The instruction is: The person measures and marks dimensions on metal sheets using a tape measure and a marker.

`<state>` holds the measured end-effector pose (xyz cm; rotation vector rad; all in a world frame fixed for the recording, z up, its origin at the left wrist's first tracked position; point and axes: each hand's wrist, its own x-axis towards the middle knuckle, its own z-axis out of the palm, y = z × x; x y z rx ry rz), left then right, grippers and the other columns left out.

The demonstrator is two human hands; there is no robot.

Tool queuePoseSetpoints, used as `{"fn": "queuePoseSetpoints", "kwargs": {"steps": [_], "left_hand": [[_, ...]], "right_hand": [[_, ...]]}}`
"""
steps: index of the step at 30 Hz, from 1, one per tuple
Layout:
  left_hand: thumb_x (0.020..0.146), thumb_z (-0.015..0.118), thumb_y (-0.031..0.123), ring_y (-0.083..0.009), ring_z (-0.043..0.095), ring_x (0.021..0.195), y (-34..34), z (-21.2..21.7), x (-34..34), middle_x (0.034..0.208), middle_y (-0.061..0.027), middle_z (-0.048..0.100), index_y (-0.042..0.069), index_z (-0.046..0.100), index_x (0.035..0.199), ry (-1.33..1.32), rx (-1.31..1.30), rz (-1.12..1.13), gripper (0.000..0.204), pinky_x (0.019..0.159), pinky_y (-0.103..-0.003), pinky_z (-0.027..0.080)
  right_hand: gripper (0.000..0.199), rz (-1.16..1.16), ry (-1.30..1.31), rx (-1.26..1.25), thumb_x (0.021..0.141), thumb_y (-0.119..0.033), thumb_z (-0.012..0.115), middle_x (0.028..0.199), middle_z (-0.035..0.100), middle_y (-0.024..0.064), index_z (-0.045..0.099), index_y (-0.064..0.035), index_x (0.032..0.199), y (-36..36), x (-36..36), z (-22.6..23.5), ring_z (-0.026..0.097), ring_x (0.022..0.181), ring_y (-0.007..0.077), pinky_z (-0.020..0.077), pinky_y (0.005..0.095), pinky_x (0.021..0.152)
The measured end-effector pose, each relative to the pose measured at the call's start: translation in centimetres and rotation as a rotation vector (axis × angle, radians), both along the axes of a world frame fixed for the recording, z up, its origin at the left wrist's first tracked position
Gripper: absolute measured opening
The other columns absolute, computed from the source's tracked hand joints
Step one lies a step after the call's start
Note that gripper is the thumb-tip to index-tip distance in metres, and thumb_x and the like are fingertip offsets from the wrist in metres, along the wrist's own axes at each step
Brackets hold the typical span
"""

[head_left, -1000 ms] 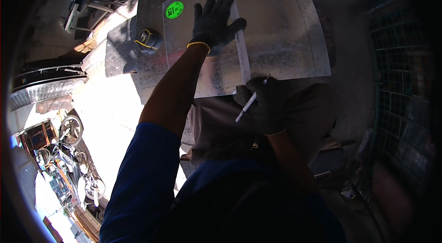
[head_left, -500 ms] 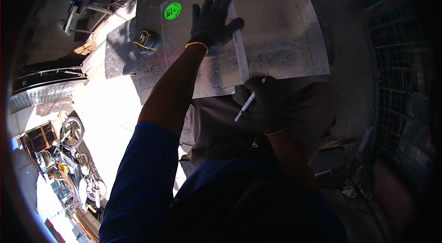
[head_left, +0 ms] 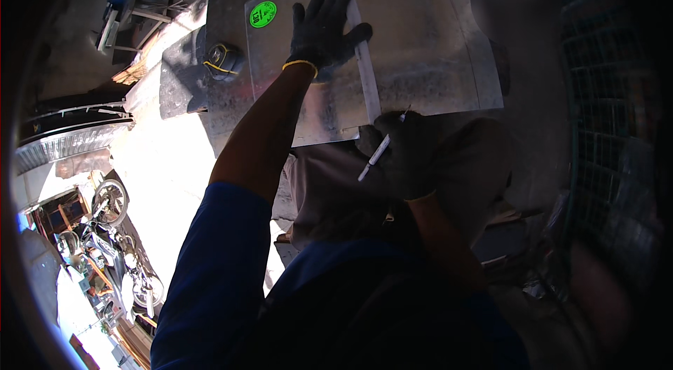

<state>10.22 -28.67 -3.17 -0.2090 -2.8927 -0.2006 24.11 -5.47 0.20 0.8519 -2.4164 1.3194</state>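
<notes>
My left hand [head_left: 319, 30], in a dark work glove with a yellow cuff, lies flat with fingers spread on a sheet of metal [head_left: 420, 33]. Its fingertips and thumb rest on a long, narrow metal straightedge [head_left: 365, 79] that runs from the far side to the near edge. At that near end, my gloved right hand [head_left: 406, 149] is closed around a white pen-like marker [head_left: 375, 158], with the thin tip pointing up and away. The fingers of this hand touch the straightedge's near end and the sheet's edge; shadow hides part of them.
Left of my left hand, a black and yellow tape measure [head_left: 223, 60] sits on the metal. Two round green stickers mark the sheets, one a green sticker [head_left: 263, 14] near the tape. A motorcycle [head_left: 123, 251] stands at lower left, a wire grille [head_left: 610, 125] at right.
Almost nothing differs. The sheet, the straightedge and both hands keep their places, apart from a very slight shift of the right hand and marker.
</notes>
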Motion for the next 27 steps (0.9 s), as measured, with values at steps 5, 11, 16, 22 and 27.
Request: {"fn": "queuePoseSetpoints", "kwargs": {"steps": [5, 11, 16, 22, 27], "left_hand": [[0.088, 0.065, 0.061, -0.0338, 0.047, 0.137, 0.3, 0.4, 0.5, 0.151, -0.0137, 0.051, 0.004, 0.045, 0.150, 0.067, 0.046, -0.007, 0.087, 0.113, -0.060, 0.028], [0.079, 0.075, 0.060, -0.0380, 0.043, 0.140, -1.1, 2.5, 1.0, 0.156, -0.0176, 0.044, 0.002, 0.040, 0.154, -0.294, -0.003, -0.154, 0.101, 0.111, -0.060, 0.032], [0.071, 0.081, 0.067, -0.0411, 0.035, 0.148, -1.9, 4.6, 1.7, 0.161, -0.0189, 0.038, 0.009, 0.032, 0.160, -0.407, 0.020, -0.217, 0.117, 0.122, -0.062, 0.024], [0.066, 0.085, 0.063, -0.0403, 0.032, 0.151, -1.0, 6.4, 1.5, 0.165, -0.0199, 0.033, 0.012, 0.029, 0.162, -0.526, 0.026, -0.160, 0.122, 0.126, -0.056, 0.025], [0.061, 0.090, 0.055, -0.0389, 0.037, 0.148, -0.5, 6.9, 1.4, 0.160, -0.0181, 0.039, 0.009, 0.031, 0.160, -0.586, 0.067, -0.144, 0.124, 0.122, -0.051, 0.036]], "right_hand": [[0.009, -0.056, -0.104, -0.072, 0.078, -0.014, 0.069, 0.063, 0.061, 0.0064, 0.061, -0.0104, 0.076, 0.4, 1.1, 0.4, 0.061, 0.062, 0.0274, 0.0448, 0.0413, 0.061], [0.021, -0.129, -0.022, 0.087, 0.079, -0.018, 0.078, 0.077, 0.064, 0.0101, 0.059, -0.0107, 0.077, 0.3, 1.7, -0.5, 0.063, 0.080, 0.0314, 0.0454, 0.0466, 0.068], [0.024, -0.117, 0.046, -0.017, 0.077, -0.021, 0.081, 0.075, 0.062, 0.0111, 0.060, -0.0113, 0.077, 0.1, 1.7, -1.7, 0.061, 0.076, 0.0341, 0.0447, 0.0482, 0.069], [0.021, -0.082, -0.037, 0.105, 0.076, -0.022, 0.083, 0.078, 0.064, 0.0115, 0.067, -0.0114, 0.085, 0.7, 1.9, -1.0, 0.061, 0.078, 0.0358, 0.0460, 0.0482, 0.074], [0.027, -0.126, 0.082, -0.030, 0.075, -0.020, 0.087, 0.081, 0.065, 0.0117, 0.069, -0.0093, 0.092, 0.4, 2.2, -1.2, 0.062, 0.080, 0.0343, 0.0463, 0.0478, 0.074]]}}
